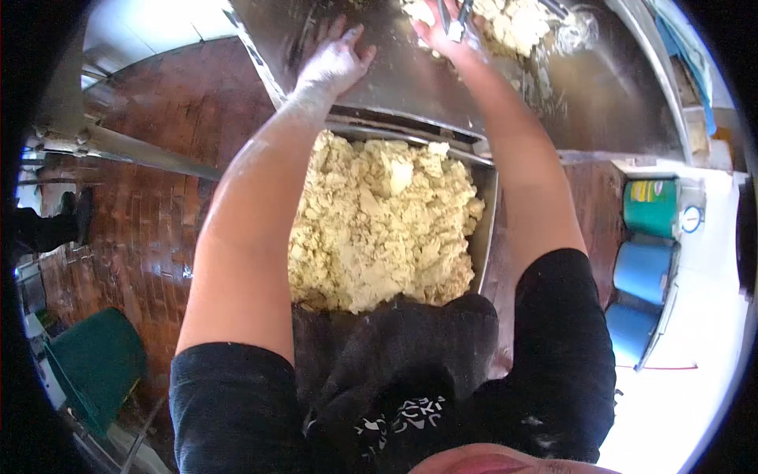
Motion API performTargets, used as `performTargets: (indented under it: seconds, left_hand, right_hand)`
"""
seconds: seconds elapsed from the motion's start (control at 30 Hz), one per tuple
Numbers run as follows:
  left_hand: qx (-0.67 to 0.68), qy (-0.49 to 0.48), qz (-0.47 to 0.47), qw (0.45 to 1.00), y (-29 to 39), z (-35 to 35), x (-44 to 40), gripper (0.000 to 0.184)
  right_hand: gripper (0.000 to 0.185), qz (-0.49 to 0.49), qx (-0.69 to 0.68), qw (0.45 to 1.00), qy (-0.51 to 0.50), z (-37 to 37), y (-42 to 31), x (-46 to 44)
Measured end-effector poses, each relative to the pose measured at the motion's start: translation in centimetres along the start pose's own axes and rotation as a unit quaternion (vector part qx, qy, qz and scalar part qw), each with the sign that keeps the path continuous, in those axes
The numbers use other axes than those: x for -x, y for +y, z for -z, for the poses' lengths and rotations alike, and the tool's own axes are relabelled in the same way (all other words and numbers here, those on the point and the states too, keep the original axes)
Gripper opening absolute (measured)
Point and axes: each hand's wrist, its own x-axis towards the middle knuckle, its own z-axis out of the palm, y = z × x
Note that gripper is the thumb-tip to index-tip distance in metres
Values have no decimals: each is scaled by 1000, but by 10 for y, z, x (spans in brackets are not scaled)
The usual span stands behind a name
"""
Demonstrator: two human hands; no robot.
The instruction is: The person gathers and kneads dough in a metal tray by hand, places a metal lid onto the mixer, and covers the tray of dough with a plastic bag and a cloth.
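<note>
My left hand [338, 65], dusted white, rests on the metal tabletop [387, 67] with its fingers spread and nothing in it. At the top edge my right hand [452, 39] is closed around a narrow dark-and-grey tool [458, 20], whose kind I cannot make out. Beside that hand lies a pile of pale, crumbly dough [517, 25], with smears on the metal around it. Below the tabletop, between my forearms, a metal bin [488, 213] holds a large heap of lumpy, pale yellow dough [383, 221].
Another dark tool [554, 8] lies by the dough pile at the top. A green bin [651, 207] and blue bins [641, 271] line the right side. A dark green container [99, 363] stands at lower left on the red tiled floor [158, 213]. A person's dark shoe [83, 213] shows at far left.
</note>
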Motion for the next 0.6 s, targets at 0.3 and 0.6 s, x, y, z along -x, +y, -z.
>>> performTargets:
  seconds: [0.3, 0.6]
  left_hand:
    - [-7, 13, -5, 1000, -6, -9, -3, 64]
    - [19, -31, 20, 999, 14, 23, 3, 63]
  right_hand:
    - [65, 2, -2, 992, -129, 34, 6, 80]
    - [61, 174, -83, 975, -112, 79, -72, 273]
